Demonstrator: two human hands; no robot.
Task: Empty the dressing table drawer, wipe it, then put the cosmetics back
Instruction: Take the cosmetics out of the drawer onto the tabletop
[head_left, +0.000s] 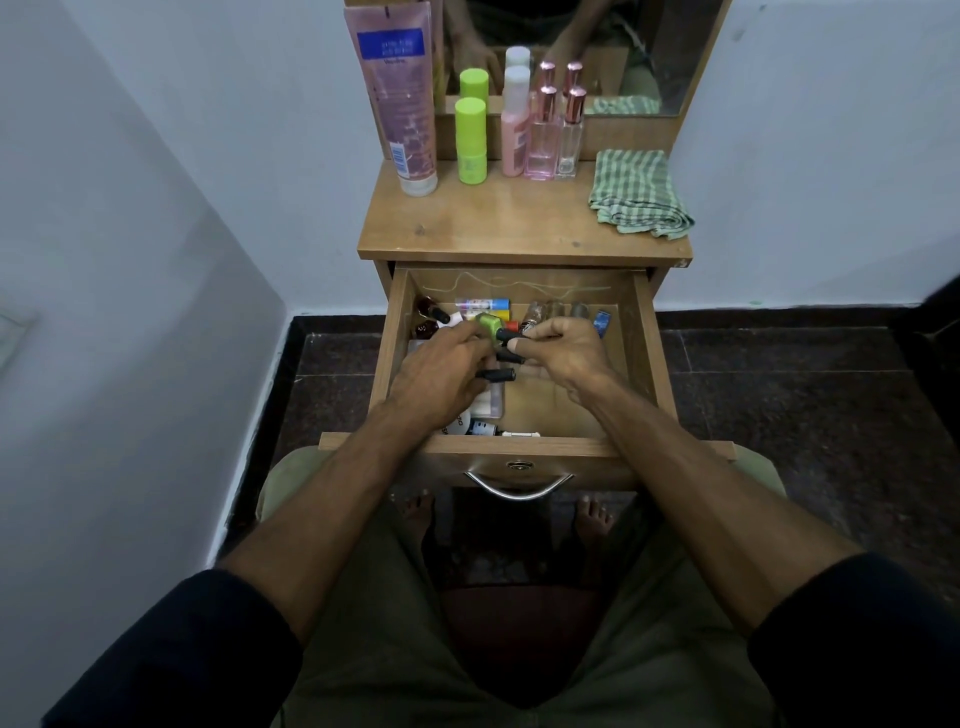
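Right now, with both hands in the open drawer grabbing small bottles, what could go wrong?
1. Both the left hand and right hand seem to hold several little bottles at once, including a green nail polish; one could slip and break.
2. The tall pink tube and perfume bottles crowd the back of the tabletop; setting things down carelessly might topple them.

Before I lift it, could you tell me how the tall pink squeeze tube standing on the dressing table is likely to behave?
The tall pink squeeze tube stands on its narrow white cap and leans backward, so a nudge would probably tip it. Its plastic body likely gives under a grip. It looks light for its height.
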